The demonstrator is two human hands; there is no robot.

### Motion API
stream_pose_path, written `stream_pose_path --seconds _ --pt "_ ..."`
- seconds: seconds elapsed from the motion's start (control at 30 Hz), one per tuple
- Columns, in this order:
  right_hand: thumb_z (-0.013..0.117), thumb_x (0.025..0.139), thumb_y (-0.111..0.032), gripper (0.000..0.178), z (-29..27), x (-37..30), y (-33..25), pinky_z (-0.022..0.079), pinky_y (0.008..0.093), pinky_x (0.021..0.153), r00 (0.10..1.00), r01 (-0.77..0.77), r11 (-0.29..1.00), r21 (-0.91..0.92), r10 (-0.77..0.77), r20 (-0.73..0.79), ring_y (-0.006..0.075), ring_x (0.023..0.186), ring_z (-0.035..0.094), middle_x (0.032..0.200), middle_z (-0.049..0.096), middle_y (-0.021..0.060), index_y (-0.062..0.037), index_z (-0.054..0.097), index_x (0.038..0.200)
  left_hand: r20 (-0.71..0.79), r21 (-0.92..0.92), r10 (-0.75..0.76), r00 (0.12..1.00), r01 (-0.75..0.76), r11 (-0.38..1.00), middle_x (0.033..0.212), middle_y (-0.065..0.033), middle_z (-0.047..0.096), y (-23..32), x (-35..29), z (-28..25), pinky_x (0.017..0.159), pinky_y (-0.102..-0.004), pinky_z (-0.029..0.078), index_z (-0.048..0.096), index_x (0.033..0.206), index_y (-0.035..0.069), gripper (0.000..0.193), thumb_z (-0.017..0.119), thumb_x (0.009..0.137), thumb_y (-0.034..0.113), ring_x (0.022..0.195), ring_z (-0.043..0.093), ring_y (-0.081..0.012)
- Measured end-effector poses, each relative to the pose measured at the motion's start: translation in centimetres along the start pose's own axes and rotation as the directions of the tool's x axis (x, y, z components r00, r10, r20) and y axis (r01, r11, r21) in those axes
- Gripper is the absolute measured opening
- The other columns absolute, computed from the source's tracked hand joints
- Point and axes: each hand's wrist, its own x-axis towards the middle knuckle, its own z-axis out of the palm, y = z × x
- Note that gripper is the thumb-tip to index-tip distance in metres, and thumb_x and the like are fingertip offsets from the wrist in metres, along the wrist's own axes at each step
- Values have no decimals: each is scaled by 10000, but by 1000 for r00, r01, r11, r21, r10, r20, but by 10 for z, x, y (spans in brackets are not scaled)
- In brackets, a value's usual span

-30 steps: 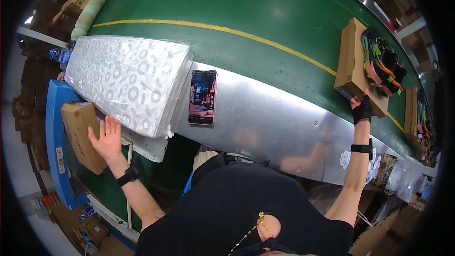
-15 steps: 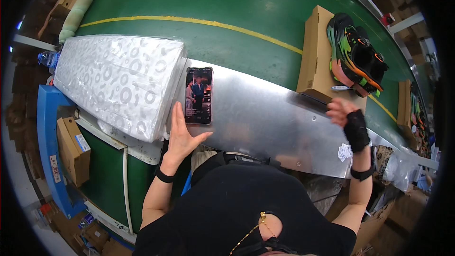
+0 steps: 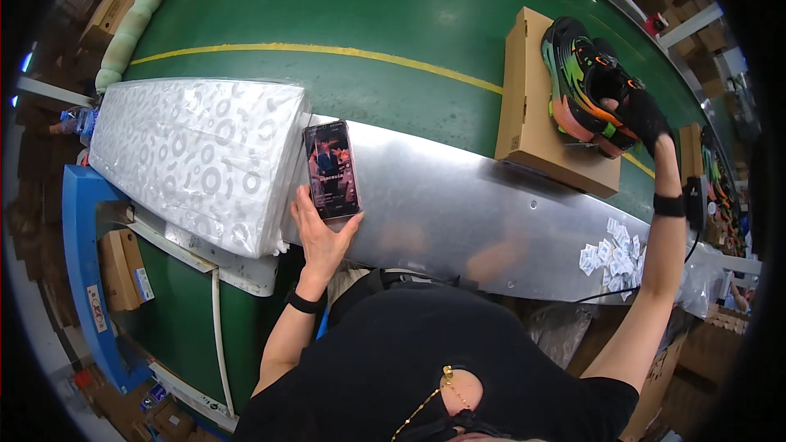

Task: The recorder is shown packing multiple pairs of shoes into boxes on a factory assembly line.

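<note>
My left hand [image 3: 322,237] is at the lower end of a smartphone [image 3: 333,170], fingers along its left edge and thumb at the bottom right corner. The phone lies slightly tilted on the metal tabletop [image 3: 434,196], its screen lit. My right hand [image 3: 647,119], in a black fingerless glove, has hold of the heel end of a black, green and orange sneaker [image 3: 577,86], with a fingertip at the shoe's opening. A pair of these sneakers sits on a closed brown shoebox [image 3: 524,90]. Part of the second shoe is hidden.
A plastic-wrapped stack of white patterned paper [image 3: 196,160] is left of the phone. Small white packets [image 3: 614,255] lie in a pile at the tabletop's right. The green conveyor belt [image 3: 368,0] runs beyond. A blue frame [image 3: 86,262] stands at the left.
My right hand has moved up and right onto the sneaker. My left hand has closed in on the phone, which is now turned slightly. The packet pile has come into fuller view.
</note>
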Motion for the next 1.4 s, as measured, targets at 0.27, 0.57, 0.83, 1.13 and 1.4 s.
stream_pose_path --seconds 0.27,0.57,0.83,1.13,1.4 --pt "614 698 -324 404 35 17 42 451 404 674 920 191 981 3 -179 -348 359 759 583 793 595 216 -2 586 941 -14 20 42 999 -42 999 1239 -265 338 11 4 9 982 -499 221 189 1281 -83 975 771 596 294 1139 302 -443" --pt "606 722 -295 319 -2 -51 -7 436 369 609 881 386 919 -77 -392 -265 344 653 545 643 523 205 13 566 648 -119 56 75 990 -68 996 1280 -222 319 -2 -8 6 988 -488 213 175 1309 -45 986 761 604 318 1170 293 -401" --pt "612 407 -273 276 54 -155 -32 424 374 510 434 707 573 -415 -814 -386 223 534 545 520 496 37 -81 549 595 -198 -282 -44 979 -14 959 1279 -246 319 -12 -7 7 998 -408 239 210 1296 -56 791 663 725 251 1198 306 -365" --pt "637 579 -230 173 126 -162 -35 398 357 590 510 851 515 -105 -857 -77 219 581 515 523 531 26 -86 547 545 -264 -512 61 963 -193 837 1276 -218 345 57 38 -33 1011 -393 231 217 1295 -48 523 445 878 170 1211 324 -288" --pt "662 687 -221 333 107 -105 -18 445 315 741 818 517 795 315 -353 -454 219 882 563 902 597 105 -67 563 966 177 -781 214 961 5 624 1277 -202 336 133 75 -7 974 -362 273 209 1310 -13 547 473 884 206 1215 333 -276"
